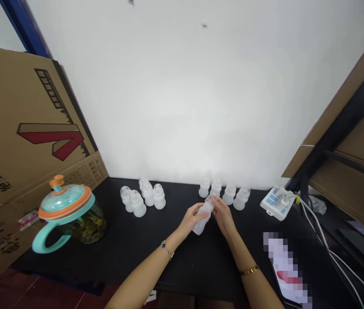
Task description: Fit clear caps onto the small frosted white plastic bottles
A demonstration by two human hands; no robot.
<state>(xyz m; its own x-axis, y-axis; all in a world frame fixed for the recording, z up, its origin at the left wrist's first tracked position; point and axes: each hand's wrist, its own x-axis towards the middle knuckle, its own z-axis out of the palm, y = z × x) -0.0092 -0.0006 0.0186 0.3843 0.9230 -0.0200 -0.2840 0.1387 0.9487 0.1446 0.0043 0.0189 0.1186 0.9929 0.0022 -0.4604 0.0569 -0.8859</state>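
Note:
Between my hands, above the middle of the black table, a translucent white baby bottle (201, 224) is tilted with its top toward the upper right. My left hand (194, 218) is wrapped round the bottle's body. At the top end, the fingers of my right hand (222, 213) are closed on its clear cap (210, 199). Behind my hands, several similar capped bottles (241, 198) stand upright in a row near the wall. Another group of bottles (137, 204) stands to the left.
A large jug (88, 221) with a turquoise handle stands at the left by cardboard boxes (14, 111). To the right are a white plastic case (277, 203), white cables (320, 234) and a blurred-out phone (286, 268). A white wall (185, 107) rises behind the black table (133, 244).

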